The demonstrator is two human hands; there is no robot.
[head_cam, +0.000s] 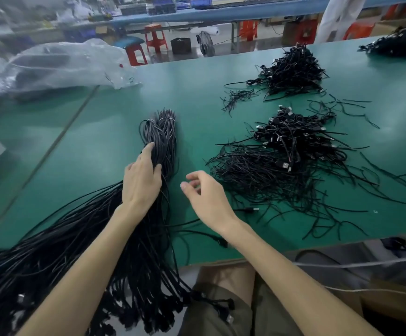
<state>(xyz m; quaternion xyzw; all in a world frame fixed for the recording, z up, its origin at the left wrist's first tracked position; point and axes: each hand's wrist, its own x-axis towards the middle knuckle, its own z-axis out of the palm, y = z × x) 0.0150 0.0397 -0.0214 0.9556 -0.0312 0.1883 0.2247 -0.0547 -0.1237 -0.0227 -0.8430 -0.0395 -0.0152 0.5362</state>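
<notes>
The long tied bundle of black cables [159, 132] lies on the green tabletop [88, 146], gripped mid-length by the left hand [140, 180]. The right hand [206, 195] hovers beside it, loosely curled, empty; best pinch one cable only, keeping clear of the loose pile of short black cables [282, 163]

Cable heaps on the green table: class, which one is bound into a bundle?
The long bundle under the left hand, tied with pale bands near its far end; the heaps to its right lie loose and tangled.

Clear plastic bag [71, 64], red stools [156, 40] behind.
</notes>
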